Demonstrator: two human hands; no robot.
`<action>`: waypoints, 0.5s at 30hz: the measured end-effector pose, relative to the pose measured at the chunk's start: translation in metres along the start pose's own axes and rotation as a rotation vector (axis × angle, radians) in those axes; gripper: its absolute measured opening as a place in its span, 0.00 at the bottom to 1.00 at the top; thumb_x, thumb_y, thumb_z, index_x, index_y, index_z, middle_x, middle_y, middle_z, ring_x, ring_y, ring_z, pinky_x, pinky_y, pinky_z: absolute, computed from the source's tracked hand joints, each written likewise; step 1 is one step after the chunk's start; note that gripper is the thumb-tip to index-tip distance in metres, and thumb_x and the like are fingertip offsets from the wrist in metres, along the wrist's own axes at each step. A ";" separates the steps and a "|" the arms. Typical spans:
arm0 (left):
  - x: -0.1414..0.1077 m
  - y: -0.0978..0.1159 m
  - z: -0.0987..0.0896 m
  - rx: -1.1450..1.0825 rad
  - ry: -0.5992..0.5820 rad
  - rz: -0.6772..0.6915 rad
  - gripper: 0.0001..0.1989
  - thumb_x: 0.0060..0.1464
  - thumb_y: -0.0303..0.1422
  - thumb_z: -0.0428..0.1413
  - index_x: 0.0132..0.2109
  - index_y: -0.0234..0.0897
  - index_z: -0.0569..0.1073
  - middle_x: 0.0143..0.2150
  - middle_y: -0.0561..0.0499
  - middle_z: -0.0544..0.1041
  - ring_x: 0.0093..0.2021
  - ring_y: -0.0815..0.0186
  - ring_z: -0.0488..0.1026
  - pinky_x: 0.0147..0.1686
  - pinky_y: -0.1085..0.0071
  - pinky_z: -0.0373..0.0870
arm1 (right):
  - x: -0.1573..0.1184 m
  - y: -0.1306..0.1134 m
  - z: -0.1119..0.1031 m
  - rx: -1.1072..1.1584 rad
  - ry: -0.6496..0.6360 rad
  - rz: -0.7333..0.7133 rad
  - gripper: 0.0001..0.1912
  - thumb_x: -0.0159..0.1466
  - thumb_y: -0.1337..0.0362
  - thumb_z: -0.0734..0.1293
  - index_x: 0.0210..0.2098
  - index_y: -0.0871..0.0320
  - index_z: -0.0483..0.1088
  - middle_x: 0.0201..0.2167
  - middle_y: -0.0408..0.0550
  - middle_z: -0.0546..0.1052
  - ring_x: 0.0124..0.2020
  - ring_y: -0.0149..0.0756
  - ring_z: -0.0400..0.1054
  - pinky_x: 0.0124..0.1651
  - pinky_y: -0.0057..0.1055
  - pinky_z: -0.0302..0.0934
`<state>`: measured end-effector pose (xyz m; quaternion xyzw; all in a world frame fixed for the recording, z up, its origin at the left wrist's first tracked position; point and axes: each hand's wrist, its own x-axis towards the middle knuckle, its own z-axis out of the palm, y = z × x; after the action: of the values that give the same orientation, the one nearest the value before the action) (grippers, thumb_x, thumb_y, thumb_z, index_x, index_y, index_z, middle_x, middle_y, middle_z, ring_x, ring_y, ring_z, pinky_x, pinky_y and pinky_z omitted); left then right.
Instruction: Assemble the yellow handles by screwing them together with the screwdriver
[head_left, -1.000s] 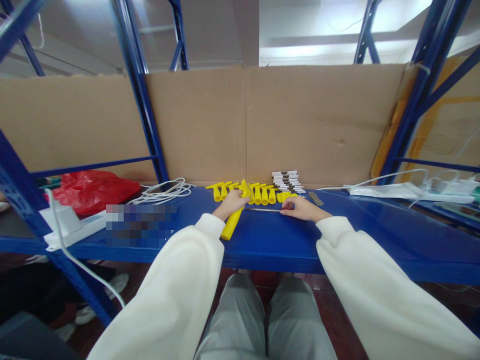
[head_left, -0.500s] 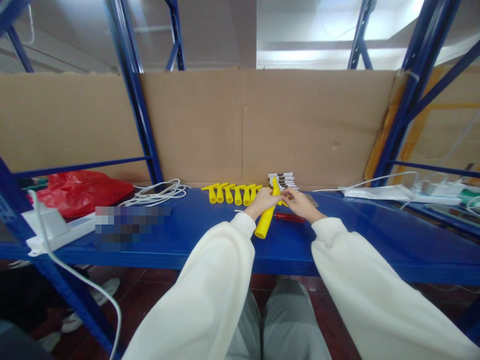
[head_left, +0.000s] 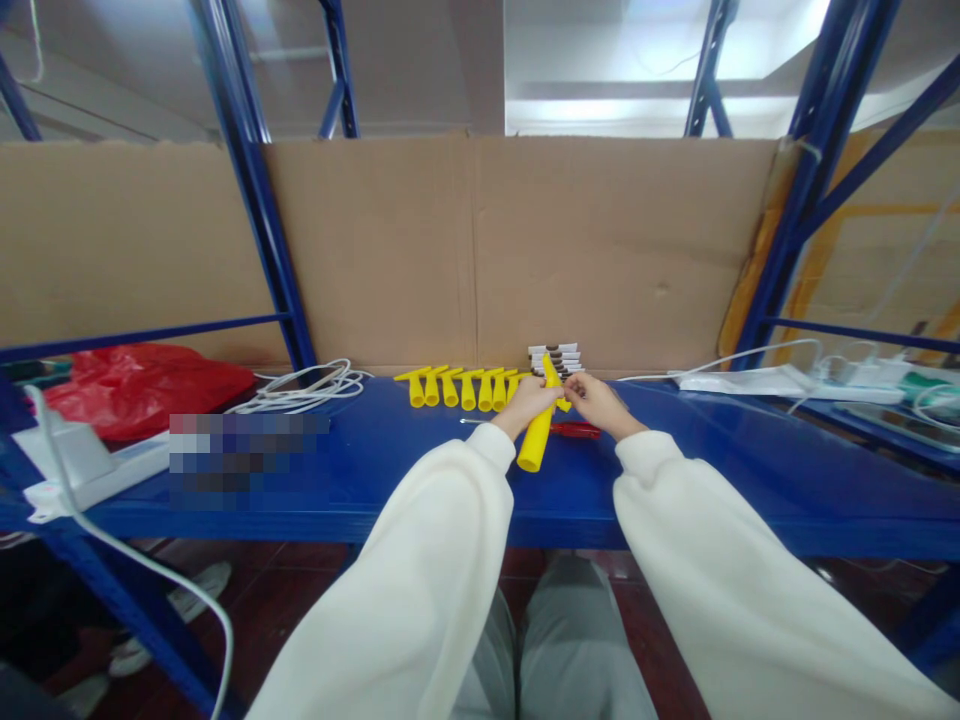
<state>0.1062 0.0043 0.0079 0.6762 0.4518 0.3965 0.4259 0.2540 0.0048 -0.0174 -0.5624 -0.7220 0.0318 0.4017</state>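
Observation:
My left hand (head_left: 527, 402) is closed around a yellow T-shaped plastic tool (head_left: 533, 447), its thick round handle end tilted down toward me. At the tool's right side, the fingers of my right hand (head_left: 596, 402) are pinched together close to it; whatever lies between them is too small to make out. Beneath the hands on the blue shelf is a transparent red handle (head_left: 576, 430), partly covered. A thin metal tip (head_left: 471, 421) shows left of my left wrist. Several matching yellow tools (head_left: 468, 392) stand in a row behind my left hand.
Behind my hands sits a stack of white strips with dark bands (head_left: 555, 358), against a cardboard panel (head_left: 375, 250). At left are coiled white cable (head_left: 322, 388), a red plastic bag (head_left: 142, 388) and a power strip (head_left: 97, 482). Blue posts (head_left: 262, 200) frame the shelf.
The view has shifted slightly. The yellow tool has tipped a little more upright in my left hand, and my right fingers remain at its side.

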 end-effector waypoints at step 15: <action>0.022 -0.003 0.024 0.093 0.071 0.049 0.10 0.48 0.24 0.58 0.22 0.36 0.69 0.21 0.51 0.72 0.28 0.65 0.73 0.28 0.73 0.65 | 0.006 0.027 -0.011 -0.176 -0.012 0.061 0.04 0.62 0.70 0.59 0.35 0.56 0.64 0.31 0.49 0.76 0.32 0.38 0.67 0.38 0.31 0.60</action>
<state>0.1335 0.0207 0.0003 0.6918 0.4677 0.4091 0.3678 0.2819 0.0157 -0.0202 -0.6170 -0.7069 -0.0162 0.3455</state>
